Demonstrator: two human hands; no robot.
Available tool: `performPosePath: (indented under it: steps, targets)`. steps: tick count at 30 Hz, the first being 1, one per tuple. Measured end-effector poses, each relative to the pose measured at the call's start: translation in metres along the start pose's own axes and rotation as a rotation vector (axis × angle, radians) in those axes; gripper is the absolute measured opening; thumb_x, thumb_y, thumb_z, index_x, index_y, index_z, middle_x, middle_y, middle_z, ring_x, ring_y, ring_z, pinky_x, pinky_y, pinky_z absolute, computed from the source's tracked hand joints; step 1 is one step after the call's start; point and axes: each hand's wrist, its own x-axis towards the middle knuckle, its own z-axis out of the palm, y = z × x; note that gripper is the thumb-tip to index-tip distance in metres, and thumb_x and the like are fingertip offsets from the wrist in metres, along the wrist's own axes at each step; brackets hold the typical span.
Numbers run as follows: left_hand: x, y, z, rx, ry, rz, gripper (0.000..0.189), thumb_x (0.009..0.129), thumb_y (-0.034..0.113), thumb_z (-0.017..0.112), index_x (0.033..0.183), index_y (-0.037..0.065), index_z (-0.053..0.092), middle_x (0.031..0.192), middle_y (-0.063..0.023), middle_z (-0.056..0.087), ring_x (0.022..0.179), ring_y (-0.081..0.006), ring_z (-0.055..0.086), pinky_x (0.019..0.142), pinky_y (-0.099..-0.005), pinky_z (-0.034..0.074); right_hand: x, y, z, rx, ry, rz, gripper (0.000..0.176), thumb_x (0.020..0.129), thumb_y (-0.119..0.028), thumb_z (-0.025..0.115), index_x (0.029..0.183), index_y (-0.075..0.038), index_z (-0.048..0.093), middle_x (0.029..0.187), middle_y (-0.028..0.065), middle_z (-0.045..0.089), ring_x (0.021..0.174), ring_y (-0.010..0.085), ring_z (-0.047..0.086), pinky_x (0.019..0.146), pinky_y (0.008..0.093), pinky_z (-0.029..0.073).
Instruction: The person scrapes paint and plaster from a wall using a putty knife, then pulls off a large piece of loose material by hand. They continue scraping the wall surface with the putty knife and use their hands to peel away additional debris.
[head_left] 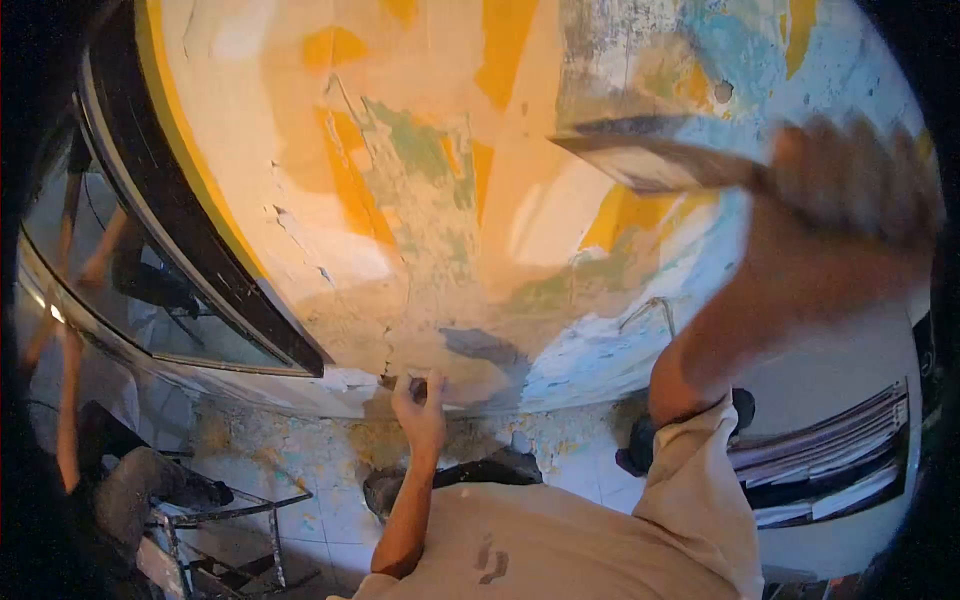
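Note:
My right hand, smeared by motion, is closed around the handle of a scraper with a wide flat blade. The blade points left and lies close over the upper right part of the wall. That wall has patches of cream, orange, grey-green and pale blue, with cracks and peeled paint. Low down at the wall's foot, my left hand has its thumb and fingers curled near a crack. A small dark patch shows between those fingertips, and I cannot tell what it is.
A dark-framed glass panel runs down the left. Below it are a person's arm and trouser leg, beside a paint-spattered metal frame. Paint flakes litter the tiled floor along the wall. A shelf at right holds stacked flat items.

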Motion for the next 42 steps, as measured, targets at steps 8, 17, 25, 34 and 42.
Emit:
performPosePath:
  steps: [8,17,25,34,42]
  targets:
    - [-0.005,-0.037,0.002,-0.014,-0.034,-0.007,0.025,0.093,0.016,0.066,0.078,0.000,0.055,0.070,-0.0042,0.060,0.069,-0.0096,0.057,0.063,-0.0270,0.046,0.021,0.039,0.001,0.081,-0.028,-0.094,0.030,0.097,-0.035,0.045,0.076,-0.014,0.047,0.065,-0.0004,0.039,0.056,0.0128,0.040,0.059,0.0261,0.040]
    - [0.007,-0.036,0.008,-0.021,-0.024,0.006,0.026,0.095,0.016,0.064,0.076,0.000,0.054,0.067,-0.0013,0.055,0.064,-0.0093,0.050,0.060,-0.0276,0.043,0.017,0.002,-0.001,-0.105,0.043,-0.025,0.033,0.095,-0.027,0.048,0.064,-0.018,0.044,0.056,-0.0007,0.035,0.048,0.0134,0.034,0.053,0.0274,0.037]
    - [0.021,-0.066,-0.027,-0.096,-0.157,-0.022,0.025,0.096,0.014,0.061,0.076,0.002,0.053,0.064,0.0002,0.052,0.062,-0.0079,0.048,0.060,-0.0258,0.042,0.008,0.000,0.022,-0.079,0.241,-0.084,0.036,0.093,-0.032,0.043,0.061,-0.019,0.032,0.050,-0.0037,0.024,0.045,0.0120,0.018,0.050,0.0284,0.026]
    - [0.045,-0.007,0.015,0.124,-0.127,0.155,0.022,0.096,0.013,0.060,0.079,-0.001,0.056,0.065,-0.0045,0.059,0.062,-0.0088,0.054,0.059,-0.0269,0.044,0.010,0.000,0.001,-0.063,0.157,-0.063,0.034,0.096,-0.032,0.043,0.065,-0.019,0.036,0.052,-0.0043,0.024,0.044,0.0109,0.017,0.048,0.0270,0.025]
    - [0.046,0.037,0.017,0.104,0.011,0.350,0.015,0.093,0.010,0.059,0.085,-0.003,0.060,0.070,-0.0100,0.062,0.065,-0.0199,0.060,0.064,-0.0323,0.047,0.029,0.005,-0.001,-0.001,0.170,-0.091,0.033,0.096,-0.028,0.043,0.064,-0.020,0.037,0.050,-0.0049,0.025,0.041,0.0099,0.017,0.045,0.0249,0.023]
